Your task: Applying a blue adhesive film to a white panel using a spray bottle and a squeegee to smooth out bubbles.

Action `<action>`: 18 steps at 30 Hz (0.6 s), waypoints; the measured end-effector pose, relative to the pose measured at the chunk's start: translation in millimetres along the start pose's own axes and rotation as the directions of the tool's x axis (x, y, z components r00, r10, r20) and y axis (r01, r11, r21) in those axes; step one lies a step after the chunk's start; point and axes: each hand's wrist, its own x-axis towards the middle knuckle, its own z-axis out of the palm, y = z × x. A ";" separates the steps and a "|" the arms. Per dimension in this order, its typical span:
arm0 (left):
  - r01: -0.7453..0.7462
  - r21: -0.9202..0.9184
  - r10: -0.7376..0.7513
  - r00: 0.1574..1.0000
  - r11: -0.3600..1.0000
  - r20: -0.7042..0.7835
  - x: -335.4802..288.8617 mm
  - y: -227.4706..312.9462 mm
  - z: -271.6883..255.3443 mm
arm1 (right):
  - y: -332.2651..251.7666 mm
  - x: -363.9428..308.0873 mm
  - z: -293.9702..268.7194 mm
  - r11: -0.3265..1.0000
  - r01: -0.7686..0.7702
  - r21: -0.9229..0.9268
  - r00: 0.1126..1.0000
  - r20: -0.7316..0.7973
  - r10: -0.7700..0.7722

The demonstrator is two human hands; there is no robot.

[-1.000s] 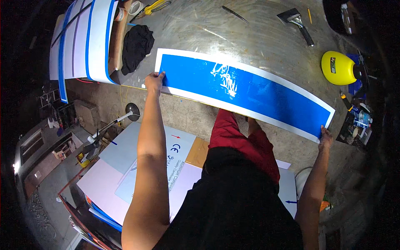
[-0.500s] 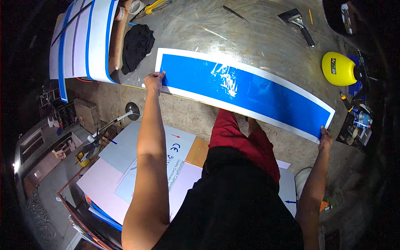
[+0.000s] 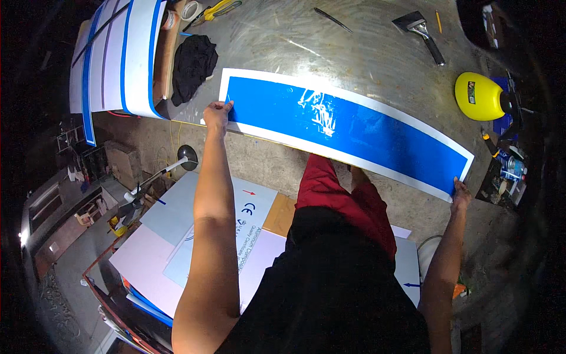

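A long blue panel with a white border [image 3: 271, 103] lies along the near edge of the grey worktable [image 3: 365, 41]. Its glossy face shows bright glare and a few ripples. My left hand [image 3: 217, 115] pinches the panel's near left corner, thumb and fingers closed on the edge. At the other end, my right hand [image 3: 461, 194] grips the near right corner the same way. The panel's near edge reaches the table's edge, above the floor. Left of the panel lies a crumpled black cloth [image 3: 193, 68].
White panels with blue stripes [image 3: 138, 59] stand at the left. A squeegee [image 3: 421, 35], a pencil [image 3: 438, 22], a dark slim tool [image 3: 333, 19] and yellow-handled scissors [image 3: 221, 10] lie on the table. A yellow spray bottle [image 3: 479, 97] is at the right. Stacked sheets [image 3: 153, 253] are behind me.
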 end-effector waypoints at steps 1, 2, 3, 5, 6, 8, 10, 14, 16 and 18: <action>0.000 0.000 0.000 1.000 1.000 0.001 -1.5 1.8 0.7 | 0.6 0.9 -1.4 1.000 -0.023 0.017 1.000 0.020 0.022; -0.001 -0.001 0.001 1.000 1.000 -0.005 -3.0 3.6 1.5 | 1.4 1.7 -2.5 0.998 -0.046 0.033 0.998 0.041 0.044; -0.001 -0.001 0.001 1.000 1.000 -0.014 -3.6 3.8 0.6 | 0.7 1.5 -1.8 0.998 -0.045 0.034 0.998 0.043 0.044; -0.008 0.010 0.008 1.000 1.000 -0.012 -3.6 4.5 -1.2 | 0.0 0.6 -0.4 0.999 -0.036 0.025 0.998 0.050 0.034; -0.015 0.022 0.015 1.000 1.000 -0.005 -4.1 5.7 -0.1 | 0.1 -0.8 -1.2 0.999 -0.036 0.024 0.998 0.048 0.035; -0.010 0.035 0.010 1.000 0.999 -0.001 -5.2 7.8 1.5 | 1.2 -4.2 -2.5 0.996 0.034 0.081 0.997 0.071 -0.040; -0.006 0.051 0.006 1.000 0.999 -0.010 -2.1 3.6 -3.2 | 1.1 -5.0 2.5 0.997 0.028 0.075 0.996 0.077 -0.034; 0.032 -0.076 -0.028 0.998 0.997 0.051 -0.9 4.4 -2.0 | 14.1 7.8 -6.3 0.997 0.040 0.065 0.996 0.082 -0.046; 0.042 -0.085 -0.037 0.997 0.996 0.063 -2.4 5.4 -0.2 | 19.1 18.3 -11.9 0.999 0.030 0.042 0.994 0.100 -0.034; 0.044 -0.072 -0.042 0.999 0.996 0.033 -3.4 4.8 -4.7 | 19.5 19.4 -5.3 1.000 0.015 0.021 0.991 0.132 -0.017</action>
